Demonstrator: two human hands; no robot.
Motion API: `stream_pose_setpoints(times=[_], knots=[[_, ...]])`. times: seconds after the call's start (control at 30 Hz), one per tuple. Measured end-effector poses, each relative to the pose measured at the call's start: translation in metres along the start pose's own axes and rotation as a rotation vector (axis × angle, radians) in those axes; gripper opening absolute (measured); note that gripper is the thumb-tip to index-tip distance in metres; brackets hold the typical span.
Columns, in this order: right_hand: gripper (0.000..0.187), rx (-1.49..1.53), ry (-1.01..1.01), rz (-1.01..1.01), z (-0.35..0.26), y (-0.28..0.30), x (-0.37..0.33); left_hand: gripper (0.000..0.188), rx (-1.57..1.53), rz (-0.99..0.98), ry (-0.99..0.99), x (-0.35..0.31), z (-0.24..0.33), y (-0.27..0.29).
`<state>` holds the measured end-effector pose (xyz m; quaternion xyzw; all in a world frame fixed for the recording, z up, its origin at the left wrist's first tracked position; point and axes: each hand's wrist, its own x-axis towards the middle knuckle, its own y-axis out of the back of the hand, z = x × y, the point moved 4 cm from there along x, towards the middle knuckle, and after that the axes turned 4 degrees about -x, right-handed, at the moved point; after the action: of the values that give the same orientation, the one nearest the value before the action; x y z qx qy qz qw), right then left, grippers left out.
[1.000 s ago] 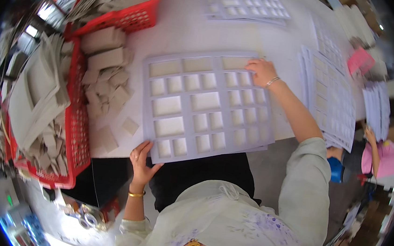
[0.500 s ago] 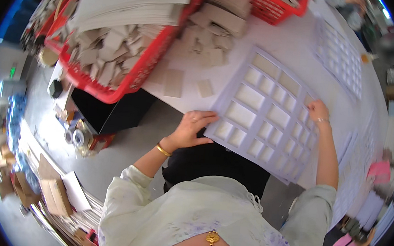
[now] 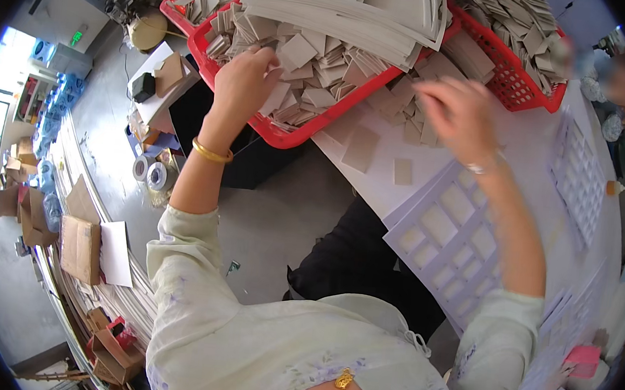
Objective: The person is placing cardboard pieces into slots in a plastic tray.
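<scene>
My left hand [image 3: 246,81] is over the red plastic basket [image 3: 295,135], its bent fingers among the loose grey cardboard pieces [image 3: 299,51]. A gap shows between its thumb and fingers, and I see nothing held there. My right hand [image 3: 462,117], slightly blurred, hovers above the table beside the basket with its fingers stretched out to the left. Below it lies the white grid panel [image 3: 427,238] with rectangular cells, some with grey-beige bottoms. My right forearm hides part of the panel. Large flat grey sheets [image 3: 344,8] are stacked on the basket's far side.
Loose cardboard pieces [image 3: 361,149] lie on the white table [image 3: 372,189] near the basket. A second red basket [image 3: 519,83] stands at the back right. Further grid panels [image 3: 577,181] lie to the right. A person [image 3: 612,87] is at the far right.
Both hands have left the grid panel. My left hand has moved up over the basket, my right hand up and left toward it. The view has shifted, so the basket appears further right.
</scene>
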<state>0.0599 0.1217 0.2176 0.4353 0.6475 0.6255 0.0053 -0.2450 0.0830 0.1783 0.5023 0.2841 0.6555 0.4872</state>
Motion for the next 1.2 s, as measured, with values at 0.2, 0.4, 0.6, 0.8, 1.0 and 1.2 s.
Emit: stream_pose_setpoints(times=[0.2,0.4,0.6,0.8,1.0,1.2], knots=[[0.028,-0.097,-0.132,-0.586,-0.067,-0.121,0.099,0.038,0.281,-0.246,0.142,0.006,-0.014,-0.015],[0.027,-0.187,-0.202,-0.857,-0.062,-0.158,0.096,0.042,0.235,-0.437,0.115,0.011,-0.007,-0.02],[0.023,-0.087,-0.163,-0.638,-0.034,-0.168,0.093,0.029,0.026,-0.338,-0.113,0.014,-0.025,-0.038],[0.017,-0.121,0.004,-0.201,-0.049,-0.169,0.103,0.015,-0.204,-0.137,-0.038,0.001,-0.09,-0.024],[0.017,0.141,-0.178,0.473,-0.018,-0.063,0.037,0.038,0.207,0.129,0.023,0.016,-0.051,-0.018],[0.016,0.656,-0.572,0.593,0.049,0.003,-0.072,0.033,-0.095,0.275,-0.277,0.015,-0.008,-0.028]])
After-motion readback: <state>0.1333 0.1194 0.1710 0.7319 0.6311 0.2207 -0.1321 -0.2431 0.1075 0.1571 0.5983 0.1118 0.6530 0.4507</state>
